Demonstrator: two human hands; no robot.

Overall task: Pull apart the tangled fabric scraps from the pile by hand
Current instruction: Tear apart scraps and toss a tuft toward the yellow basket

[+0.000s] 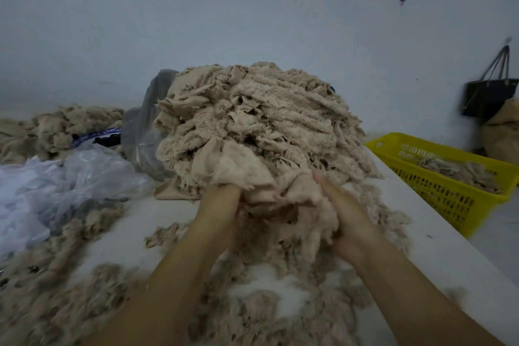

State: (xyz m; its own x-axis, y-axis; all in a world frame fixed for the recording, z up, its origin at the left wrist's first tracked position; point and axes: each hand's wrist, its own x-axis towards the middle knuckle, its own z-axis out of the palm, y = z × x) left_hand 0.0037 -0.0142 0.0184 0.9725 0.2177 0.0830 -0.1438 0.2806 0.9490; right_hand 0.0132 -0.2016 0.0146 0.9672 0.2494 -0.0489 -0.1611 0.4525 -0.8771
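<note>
working at the near foot of the big beige pile of fabric scraps, which sits mid-table on the white table, close to the far wall. both hands are on one clump of scraps at the pile's near edge. left hand is pushed in from the left, fingers buried under a fold of cloth, so cannot tell whether it grips or how far it's open. right hand lies along the clump's right side, fingers long and nearly straight, pressed to the fabric, thumb hidden in fluff. loose shredded fluff covers the near table around both forearms. left of the pile: a crumpled clear plastic bag and a grey bag touching the pile's left side. far left, another beige heap. right: yellow basket beside the table's edge, some scraps inside. black bag hangs on the far right wall.
</note>
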